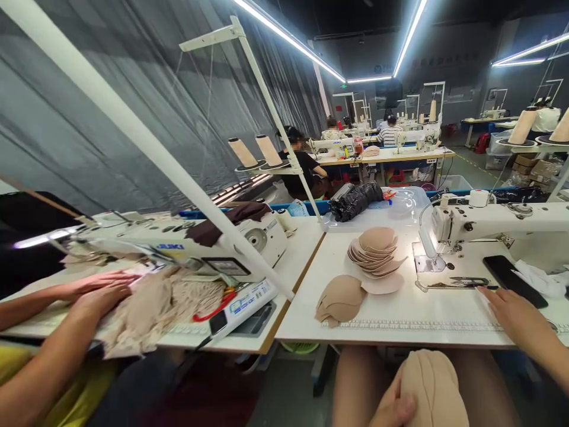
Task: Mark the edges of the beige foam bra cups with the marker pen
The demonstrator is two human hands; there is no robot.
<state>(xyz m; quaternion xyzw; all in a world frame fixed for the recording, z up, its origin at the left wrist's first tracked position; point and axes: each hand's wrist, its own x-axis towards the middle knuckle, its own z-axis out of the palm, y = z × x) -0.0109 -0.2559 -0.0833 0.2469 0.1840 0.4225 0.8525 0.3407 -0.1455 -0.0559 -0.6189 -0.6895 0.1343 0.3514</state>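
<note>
left hand [395, 406]: bottom centre, below the table edge, over the lap. Closed around a stack of beige foam cups [433, 388]; thumb on the near side, domes facing up and toward the camera.
right hand [511, 311]: resting on the white table [427, 308], fingers stretched flat and pointing left toward the snips [464, 281]. Open, holding nothing. Fingertips just short of the snips' handle end.
snips axis: lying roughly left-right, parallel to the table's front edge, just in front of the needle plate.
sewing machine [489, 222]: white, behind and above the right hand, head end to the left.
phone [513, 271]: dark, flat on the table just behind the right hand.
loose cups: fanned pile [377, 252] mid-table, smaller pile [340, 299] nearer the front edge. Both lie left of the right hand and up-left of the held stack.
nearer hand: the right is the one on the table and closest to the machine; the left is nearer the small pile but sits lower than the tabletop.
neighbour: another person's two hands [100, 293] at left, pressing beige lace fabric [169, 305] on the next table, by a second machine [240, 237]. Not the wearer's.
background: more people seated at machines, thread cones [255, 151] on a stand.
</note>
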